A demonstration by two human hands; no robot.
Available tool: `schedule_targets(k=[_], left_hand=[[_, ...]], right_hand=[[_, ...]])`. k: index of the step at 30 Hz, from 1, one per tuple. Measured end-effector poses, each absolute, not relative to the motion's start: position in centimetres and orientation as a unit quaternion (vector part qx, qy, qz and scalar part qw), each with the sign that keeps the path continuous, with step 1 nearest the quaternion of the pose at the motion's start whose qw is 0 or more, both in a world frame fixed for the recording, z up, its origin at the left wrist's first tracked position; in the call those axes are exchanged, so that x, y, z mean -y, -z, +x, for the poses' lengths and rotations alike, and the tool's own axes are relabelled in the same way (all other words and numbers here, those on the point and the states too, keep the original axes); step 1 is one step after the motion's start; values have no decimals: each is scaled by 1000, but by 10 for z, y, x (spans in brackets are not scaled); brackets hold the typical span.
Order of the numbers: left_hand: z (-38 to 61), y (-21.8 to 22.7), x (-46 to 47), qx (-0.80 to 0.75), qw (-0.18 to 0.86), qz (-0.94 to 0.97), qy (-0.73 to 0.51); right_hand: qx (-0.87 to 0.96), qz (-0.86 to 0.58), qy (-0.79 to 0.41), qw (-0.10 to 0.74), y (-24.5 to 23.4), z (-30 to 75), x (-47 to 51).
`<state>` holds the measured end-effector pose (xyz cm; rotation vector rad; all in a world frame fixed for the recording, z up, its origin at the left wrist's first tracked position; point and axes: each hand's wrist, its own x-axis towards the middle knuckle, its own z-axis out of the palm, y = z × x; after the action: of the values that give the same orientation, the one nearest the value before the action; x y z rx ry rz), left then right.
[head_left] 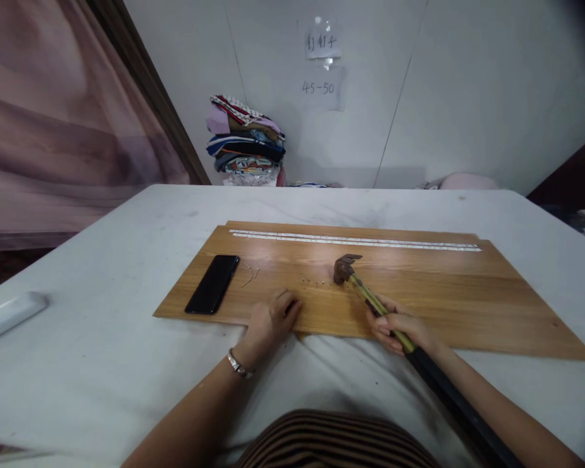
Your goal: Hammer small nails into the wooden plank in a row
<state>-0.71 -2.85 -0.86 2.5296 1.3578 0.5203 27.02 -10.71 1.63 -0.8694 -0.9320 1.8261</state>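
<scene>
My right hand (pixel 402 328) is closed around the handle of a claw hammer (pixel 365 294) with a rusty head and a yellow and black shaft. The hammer head is over the wooden board (pixel 468 292), by the right end of a short row of small nails (pixel 316 282); whether it touches a nail or the board, I cannot tell. Loosely curled, my left hand (pixel 275 313) rests at the board's near edge, just left of that row, with nothing visible in its fingers. Several loose nails (pixel 250 275) lie on the board further left.
A black phone (pixel 213 284) lies on the board's left end. Two white printed strips (pixel 355 241) run along its far side. The board is on a white-covered table (pixel 102 286). Folded clothes (pixel 246 140) are stacked behind, and a white object (pixel 12 316) lies at left.
</scene>
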Motion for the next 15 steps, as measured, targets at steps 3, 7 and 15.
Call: schedule_targets(k=[3, 7, 15], left_hand=[[-6, 6, 30, -463, 118, 860, -179], [-4, 4, 33, -468, 141, 854, -180], [-31, -12, 9, -612, 155, 738, -237]], right_hand=[[378, -354, -737, 435, -14, 271, 109], [380, -356, -739, 428, -5, 275, 110], [388, -360, -744, 408, -1, 281, 111]])
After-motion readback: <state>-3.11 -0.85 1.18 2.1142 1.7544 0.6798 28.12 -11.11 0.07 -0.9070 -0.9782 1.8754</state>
